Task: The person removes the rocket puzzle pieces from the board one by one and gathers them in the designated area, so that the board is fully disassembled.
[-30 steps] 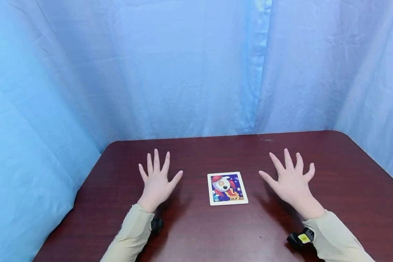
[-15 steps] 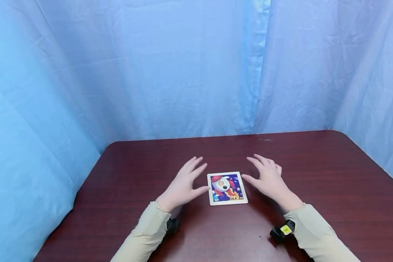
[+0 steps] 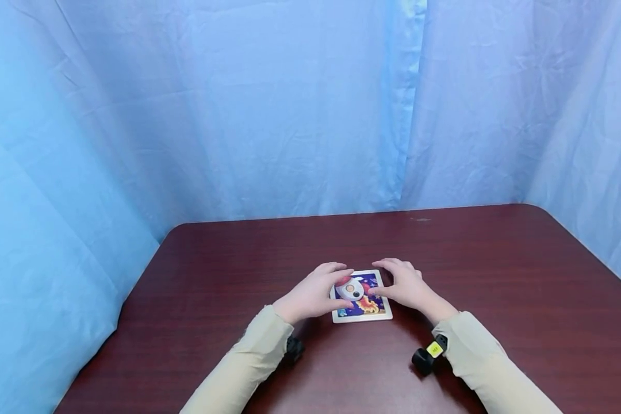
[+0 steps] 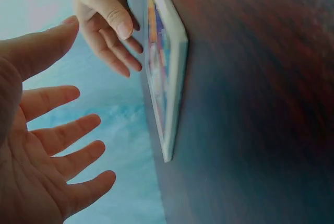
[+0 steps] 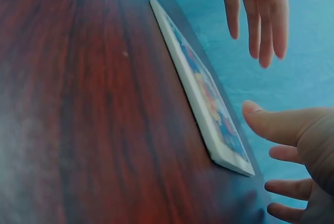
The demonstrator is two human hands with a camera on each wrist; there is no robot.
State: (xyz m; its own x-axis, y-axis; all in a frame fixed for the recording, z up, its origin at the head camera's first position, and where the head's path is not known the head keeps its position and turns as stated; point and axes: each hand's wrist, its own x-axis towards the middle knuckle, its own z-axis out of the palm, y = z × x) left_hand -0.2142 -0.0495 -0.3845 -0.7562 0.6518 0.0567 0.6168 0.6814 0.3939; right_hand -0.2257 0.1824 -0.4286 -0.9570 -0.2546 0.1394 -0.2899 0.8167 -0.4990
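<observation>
Once the left hand (image 3: 314,292) and right hand (image 3: 407,287) had come in from either side, the picture board (image 3: 363,297) lay between and below their parted fingers, reachable but unpinched.

Apparently a curtained-off workspace: blue cloth (image 3: 290,115) hangs on 3 sides of a table (image 3: 352,368).

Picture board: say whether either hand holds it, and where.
Nothing is held: the left hand and right hand hover above the picture board, apart from it.
</observation>
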